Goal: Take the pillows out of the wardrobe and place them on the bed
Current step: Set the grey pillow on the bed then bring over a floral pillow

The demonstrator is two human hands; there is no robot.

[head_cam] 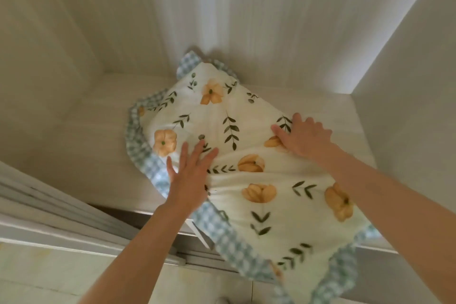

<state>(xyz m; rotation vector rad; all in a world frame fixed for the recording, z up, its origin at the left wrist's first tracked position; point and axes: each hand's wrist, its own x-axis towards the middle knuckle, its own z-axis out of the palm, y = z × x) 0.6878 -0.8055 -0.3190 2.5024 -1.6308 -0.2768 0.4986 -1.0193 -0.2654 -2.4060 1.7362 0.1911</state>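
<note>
- Pillow point(237, 155): floral with a checked frill, lying half on the wardrobe shelf point(81, 136), its near end hanging over the front edge.
- Left hand point(191, 175): fingers spread flat on top, gripping nothing.
- Right hand point(302, 137): fingers splayed and pressing, no clear hold.
- Risk: with neither hand pinching the fabric, the overhanging end may slide to the floor.
- Risk: the frill may snag on the shelf edge.
</note>
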